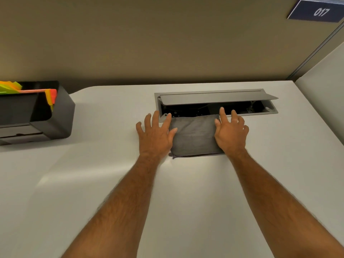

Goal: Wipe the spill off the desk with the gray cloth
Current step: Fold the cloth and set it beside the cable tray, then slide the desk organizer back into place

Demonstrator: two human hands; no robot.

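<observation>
A folded gray cloth [193, 135] lies flat on the white desk [93, 183], just in front of the cable hatch. My left hand [155, 134] rests palm down on the cloth's left edge, fingers spread. Over the cloth's right edge lies my right hand [231, 132], also palm down with its fingers apart. Neither hand grips the cloth; both lie flat on it. A faint wet sheen [168, 160] shows on the desk near the cloth's front left corner.
An open gray cable hatch [216, 98] with a raised lid sits right behind the cloth. A black desk organizer [55, 116] holding bright sticky notes stands at the left. A tan partition wall runs behind the desk, with a blue "017" sign [319, 12] at top right.
</observation>
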